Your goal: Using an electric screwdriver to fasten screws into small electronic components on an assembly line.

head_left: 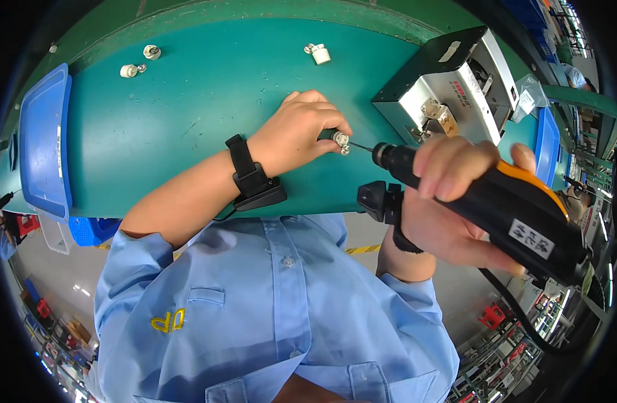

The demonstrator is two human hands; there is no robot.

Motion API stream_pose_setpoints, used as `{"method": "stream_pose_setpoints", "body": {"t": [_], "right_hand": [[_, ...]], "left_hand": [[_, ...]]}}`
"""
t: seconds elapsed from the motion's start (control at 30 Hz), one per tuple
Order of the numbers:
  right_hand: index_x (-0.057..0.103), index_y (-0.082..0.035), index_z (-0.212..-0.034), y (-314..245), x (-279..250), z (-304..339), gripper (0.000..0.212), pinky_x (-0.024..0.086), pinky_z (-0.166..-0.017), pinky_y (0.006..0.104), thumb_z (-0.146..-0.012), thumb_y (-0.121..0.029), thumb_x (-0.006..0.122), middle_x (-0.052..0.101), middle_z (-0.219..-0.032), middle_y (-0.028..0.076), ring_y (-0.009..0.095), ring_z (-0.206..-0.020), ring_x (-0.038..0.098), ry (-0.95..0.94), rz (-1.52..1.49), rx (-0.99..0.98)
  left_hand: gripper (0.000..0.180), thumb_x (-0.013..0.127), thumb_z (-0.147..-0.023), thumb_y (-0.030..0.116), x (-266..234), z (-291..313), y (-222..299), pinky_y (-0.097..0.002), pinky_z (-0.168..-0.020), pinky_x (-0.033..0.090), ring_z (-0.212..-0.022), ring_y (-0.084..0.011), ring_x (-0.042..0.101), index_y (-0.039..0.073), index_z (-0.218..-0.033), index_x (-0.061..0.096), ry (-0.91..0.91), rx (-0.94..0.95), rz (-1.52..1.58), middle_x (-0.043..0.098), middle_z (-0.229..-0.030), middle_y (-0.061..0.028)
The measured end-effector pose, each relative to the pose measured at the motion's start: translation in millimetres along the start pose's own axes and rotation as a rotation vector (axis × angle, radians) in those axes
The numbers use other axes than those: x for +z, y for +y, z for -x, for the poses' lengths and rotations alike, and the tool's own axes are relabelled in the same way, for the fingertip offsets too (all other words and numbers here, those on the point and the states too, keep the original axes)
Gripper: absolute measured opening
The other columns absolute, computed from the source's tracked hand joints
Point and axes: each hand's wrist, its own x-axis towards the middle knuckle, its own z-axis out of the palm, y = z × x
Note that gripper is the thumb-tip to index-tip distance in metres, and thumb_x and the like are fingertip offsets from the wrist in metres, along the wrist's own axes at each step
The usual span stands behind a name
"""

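My left hand point(301, 127) is closed over the mat, pinching a small round fitting point(341, 141) with a shiny metal end between thumb and fingers. Most of that fitting is hidden by the fingers. My right hand point(449, 195) is wrapped around a black electric screwdriver point(516, 215) with an orange strip and a pale label. The screwdriver's thin bit points left at the metal end of the fitting; whether the two touch, I cannot tell. Black straps circle both wrists.
On the green mat point(187, 87) lie small white fittings with metal ends, one point(320, 54) at the far middle, others point(129, 70) at the far left. A black-and-silver machine point(449, 87) stands at right. A blue tray point(46, 141) sits at left. The screwdriver's black cord point(513, 309) hangs at right.
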Motion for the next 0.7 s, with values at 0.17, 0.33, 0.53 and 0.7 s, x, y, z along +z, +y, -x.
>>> {"method": "stream_pose_setpoints", "body": {"t": [0.17,0.33,0.53,0.7], "right_hand": [[0.029,-0.002,-0.137,14,-6,6,0.100,0.040,-0.053,0.0299,-0.078,-0.082,0.040,0.052,-0.076,0.007,0.016,-0.056,0.047,-0.028,-0.001,-0.016],[0.031,-0.002,-0.134,20,-3,4,0.099,0.041,-0.053,0.0295,-0.077,-0.082,0.041,0.052,-0.073,0.007,0.016,-0.056,0.048,-0.052,-0.001,-0.008],[0.037,-0.003,-0.125,25,-1,1,0.092,0.040,-0.051,0.0300,-0.076,-0.081,0.044,0.053,-0.069,0.007,0.016,-0.052,0.049,-0.132,0.005,-0.009],[0.040,-0.003,-0.121,25,4,0,0.090,0.040,-0.050,0.0303,-0.076,-0.081,0.044,0.053,-0.068,0.007,0.017,-0.051,0.049,-0.144,0.020,-0.004]], "left_hand": [[0.026,0.079,-0.068,0.013,-1,0,0,-0.0361,-0.091,0.038,-0.095,-0.0195,0.056,0.016,-0.092,0.070,0.009,0.007,0.017,0.067,-0.088,0.0027],[0.021,0.077,-0.071,0.016,-3,-1,2,-0.0373,-0.090,0.039,-0.095,-0.0206,0.056,0.013,-0.090,0.070,-0.001,-0.001,0.026,0.067,-0.087,0.0012],[0.020,0.077,-0.071,0.015,0,-1,0,-0.0367,-0.089,0.039,-0.094,-0.0204,0.055,0.013,-0.090,0.071,0.028,-0.005,0.037,0.068,-0.087,0.0009],[0.020,0.076,-0.070,0.014,3,1,-4,-0.0367,-0.086,0.040,-0.094,-0.0206,0.055,0.014,-0.090,0.071,0.051,0.024,0.048,0.068,-0.086,0.0011]]}}
